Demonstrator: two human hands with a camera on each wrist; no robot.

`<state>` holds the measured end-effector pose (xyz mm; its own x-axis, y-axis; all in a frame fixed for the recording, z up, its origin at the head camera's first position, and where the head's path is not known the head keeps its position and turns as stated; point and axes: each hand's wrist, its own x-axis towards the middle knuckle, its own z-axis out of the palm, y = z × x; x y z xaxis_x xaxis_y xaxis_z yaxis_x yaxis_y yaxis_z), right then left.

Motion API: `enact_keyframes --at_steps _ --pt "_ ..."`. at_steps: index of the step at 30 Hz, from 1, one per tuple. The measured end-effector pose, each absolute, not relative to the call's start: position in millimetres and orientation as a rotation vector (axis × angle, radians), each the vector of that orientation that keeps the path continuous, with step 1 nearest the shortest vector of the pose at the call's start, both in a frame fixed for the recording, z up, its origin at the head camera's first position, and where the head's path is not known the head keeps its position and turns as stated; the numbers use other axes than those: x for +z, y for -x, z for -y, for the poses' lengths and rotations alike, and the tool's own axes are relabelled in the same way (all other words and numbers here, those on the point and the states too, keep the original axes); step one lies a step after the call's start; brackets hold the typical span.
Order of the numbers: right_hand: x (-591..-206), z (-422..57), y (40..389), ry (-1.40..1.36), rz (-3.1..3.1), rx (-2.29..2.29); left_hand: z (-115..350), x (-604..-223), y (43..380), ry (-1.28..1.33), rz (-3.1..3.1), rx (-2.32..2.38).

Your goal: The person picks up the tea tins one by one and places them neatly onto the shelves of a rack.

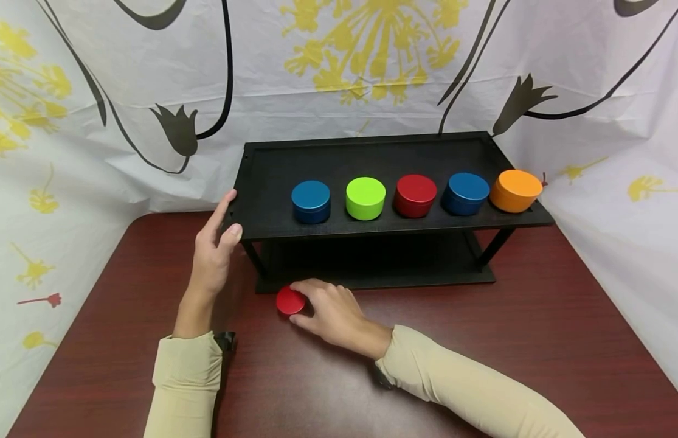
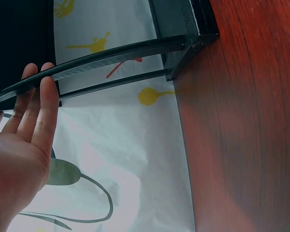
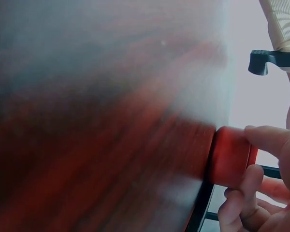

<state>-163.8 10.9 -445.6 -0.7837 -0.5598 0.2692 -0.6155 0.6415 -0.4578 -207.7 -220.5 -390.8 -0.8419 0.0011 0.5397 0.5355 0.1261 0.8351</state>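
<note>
A small round red tin (image 1: 290,300) sits on the table just in front of the rack's lower shelf. My right hand (image 1: 333,313) pinches it from the right, thumb at the near side and fingers at the far side. Close up in the right wrist view, the thumb and fingertips press the red tin (image 3: 230,157) near its lid. With fingers fairly straight, my left hand (image 1: 211,258) touches the left edge of the black two-tier rack (image 1: 295,158). Its fingertips lie against the rack's edge bar (image 2: 121,54) in the left wrist view.
Along the upper shelf's front stand a blue tin (image 1: 311,202), a lime green tin (image 1: 365,199), a red tin (image 1: 415,196), another blue tin (image 1: 466,193) and an orange tin (image 1: 516,191). The lower shelf (image 1: 371,278) is in shadow. Patterned white cloth (image 1: 328,115) hangs behind the dark red table (image 1: 470,340).
</note>
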Motion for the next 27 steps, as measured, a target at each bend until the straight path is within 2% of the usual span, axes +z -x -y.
enact_keyframes --at_steps 27 --pt "-440.1 -9.6 151.3 -1.000 2.643 0.834 221.1 -390.7 208.1 0.529 2.010 -1.758"
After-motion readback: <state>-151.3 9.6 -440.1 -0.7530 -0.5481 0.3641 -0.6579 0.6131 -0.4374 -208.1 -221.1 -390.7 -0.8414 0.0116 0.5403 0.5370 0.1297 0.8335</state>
